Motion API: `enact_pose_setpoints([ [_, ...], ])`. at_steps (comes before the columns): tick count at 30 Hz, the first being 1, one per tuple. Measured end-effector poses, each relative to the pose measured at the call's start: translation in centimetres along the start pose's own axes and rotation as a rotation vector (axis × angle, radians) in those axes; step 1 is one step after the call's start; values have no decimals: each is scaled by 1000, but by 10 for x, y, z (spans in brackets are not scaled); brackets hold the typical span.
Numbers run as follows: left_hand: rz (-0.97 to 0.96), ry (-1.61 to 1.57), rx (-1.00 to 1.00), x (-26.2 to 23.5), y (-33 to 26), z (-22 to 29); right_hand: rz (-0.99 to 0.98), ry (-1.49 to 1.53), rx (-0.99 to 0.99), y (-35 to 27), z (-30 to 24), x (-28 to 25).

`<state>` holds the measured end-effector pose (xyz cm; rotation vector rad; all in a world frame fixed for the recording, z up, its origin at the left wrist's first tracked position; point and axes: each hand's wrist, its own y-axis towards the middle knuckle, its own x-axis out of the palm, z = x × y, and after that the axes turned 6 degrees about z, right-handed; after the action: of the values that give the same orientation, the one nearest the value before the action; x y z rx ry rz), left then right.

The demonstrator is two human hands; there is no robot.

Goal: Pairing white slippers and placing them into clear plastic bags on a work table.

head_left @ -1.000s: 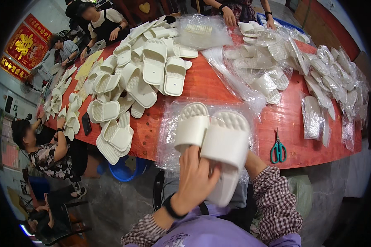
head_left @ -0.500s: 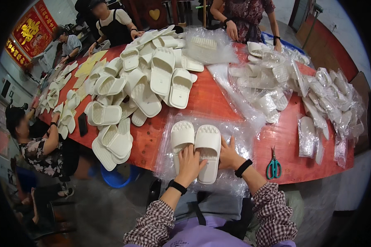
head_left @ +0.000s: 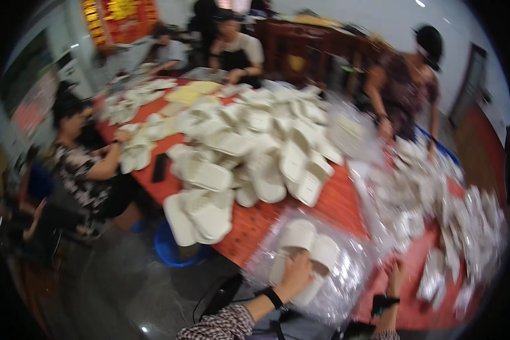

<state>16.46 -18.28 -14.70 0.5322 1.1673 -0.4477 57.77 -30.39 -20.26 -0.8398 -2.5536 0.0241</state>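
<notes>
A pair of cream slippers [head_left: 297,233] lies on flat clear plastic bags [head_left: 357,283] at the table's front edge. My left hand [head_left: 296,273] is closed over the inner edges of both slippers, just below their straps. Off to the right, apart from the slippers, my right hand [head_left: 398,275] is over the red tabletop; motion smears its fingers, and I see nothing plain in them. A dark shape at that wrist is too blurred to tell band from scissors.
A big heap of cream slippers [head_left: 260,161] covers the table's middle. Bagged slippers [head_left: 470,238] pile up at the right. A black phone [head_left: 159,168] lies near the left edge, above a blue bucket [head_left: 175,249] on the floor. Several people work around the table.
The view has swung, so the scene sits lower and further right. My right hand has left the slippers and moved right; my left hand stays on them.
</notes>
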Motion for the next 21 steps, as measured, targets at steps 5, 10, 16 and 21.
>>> enact_pose_setpoints([
  [5, 85, 64, -10, -14, -32, -19, 223, -403, 131, 14, 37, 61],
  [10, 150, 118, 40, 9, -27, -21, 270, -507, -6, 37, 40, 75],
  [16, 100, 79, 13, 17, -25, -20, 217, -780, -251, 55, 52, 32],
  [21, 102, 128, 13, 8, -25, -19, 276, -869, -240, 58, 52, 41],
])
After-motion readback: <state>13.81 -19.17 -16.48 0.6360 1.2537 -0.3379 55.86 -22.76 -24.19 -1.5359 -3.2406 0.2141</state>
